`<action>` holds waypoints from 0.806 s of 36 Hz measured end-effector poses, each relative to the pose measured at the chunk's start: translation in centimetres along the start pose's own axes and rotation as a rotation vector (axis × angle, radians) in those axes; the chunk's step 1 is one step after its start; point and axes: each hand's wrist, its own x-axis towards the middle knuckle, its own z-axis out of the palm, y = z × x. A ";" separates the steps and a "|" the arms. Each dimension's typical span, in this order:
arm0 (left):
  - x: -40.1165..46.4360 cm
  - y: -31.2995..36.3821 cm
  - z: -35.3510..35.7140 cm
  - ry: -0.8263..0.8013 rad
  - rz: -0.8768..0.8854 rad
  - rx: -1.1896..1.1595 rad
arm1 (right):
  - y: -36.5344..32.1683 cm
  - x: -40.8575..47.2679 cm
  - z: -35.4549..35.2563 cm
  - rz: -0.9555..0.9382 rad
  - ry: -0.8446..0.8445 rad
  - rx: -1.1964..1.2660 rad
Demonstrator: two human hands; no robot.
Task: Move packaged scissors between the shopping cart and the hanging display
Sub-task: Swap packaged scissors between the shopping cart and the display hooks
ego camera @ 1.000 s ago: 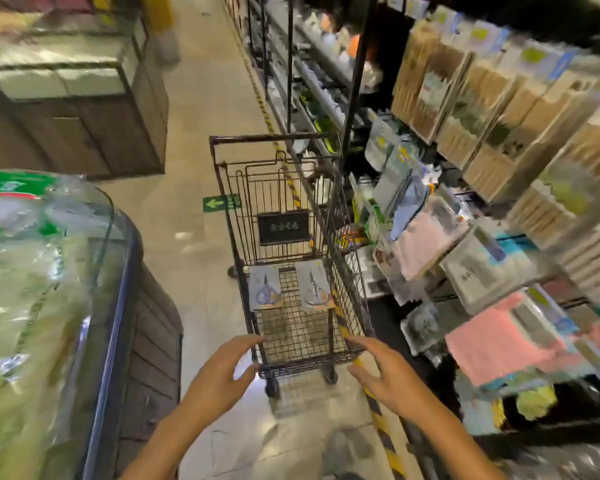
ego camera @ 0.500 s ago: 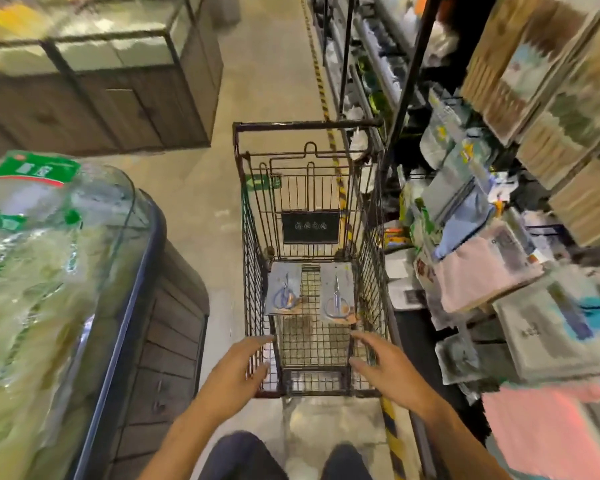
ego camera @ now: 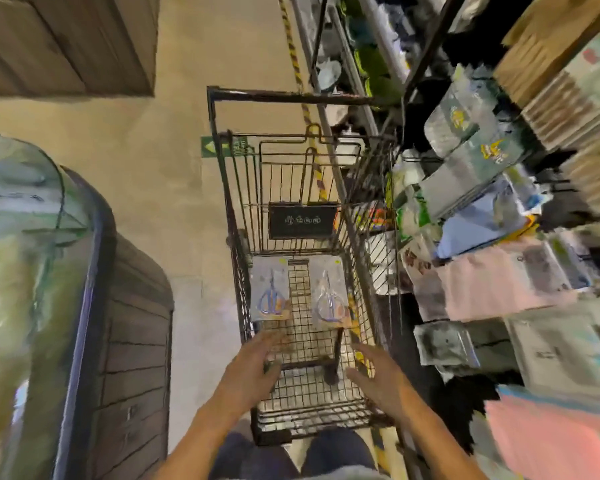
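**Reaching Into the Cart, Two Scissor Packs Lying at the Far End**

Reaching forward over the near end of a dark wire shopping cart (ego camera: 302, 258), a person is holding both hands above the basket, fingers spread and relaxed, gripping nothing. The left hand (ego camera: 253, 367) is hovering over the left side of the basket floor, its fingertips pointing toward the left scissors pack (ego camera: 270, 289) but stopping short of it. The right hand (ego camera: 378, 375) is hanging over the right side, near the basket's side wall, likewise short of the right scissors pack (ego camera: 329, 296). Whether either palm is brushing the wire is too blurred to tell.

Both packs are lying flat on the cart's mesh floor, side by side with a strip of bare mesh between them, just below a black sign plate (ego camera: 302, 220) fixed to the far basket wall. Each is showing blue-handled scissors on a pale card.

To the cart's right, the hanging display (ego camera: 492, 271) is crowding in with bagged goods in pink, blue and grey wrappers, blurred in places. To the left, a curved glass case (ego camera: 25, 271) with a dark rim is standing on wooden panelling. A green floor arrow (ego camera: 224, 147) is showing beyond the cart, and the person's dark trousers (ego camera: 291, 455) are filling the bottom edge.
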 end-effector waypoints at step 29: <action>21.6 -10.8 12.5 -0.137 -0.174 0.114 | 12.0 27.9 7.0 0.240 -0.060 0.131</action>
